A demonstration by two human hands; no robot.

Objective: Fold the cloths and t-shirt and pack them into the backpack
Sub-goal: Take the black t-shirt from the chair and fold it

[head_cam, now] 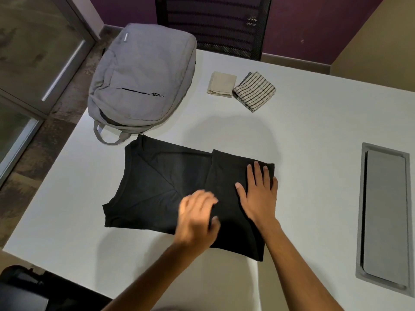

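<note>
A black t-shirt (161, 182) lies partly folded on the white table (314, 135), its right end doubled over. My right hand (258, 194) rests flat on that doubled part, fingers spread. My left hand (197, 214) is blurred over the shirt's near middle, fingers curled; whether it pinches the fabric I cannot tell. A grey backpack (143, 79) lies flat at the far left corner, its handle toward the shirt and its top zip partly open. A folded beige cloth (221, 84) and a folded striped cloth (254, 90) sit side by side behind the shirt.
A grey metal cable hatch (384, 216) is set into the table at the right. A black mesh chair (213, 23) stands behind the far edge. The table's left edge drops to the floor beside a glass partition (33, 63).
</note>
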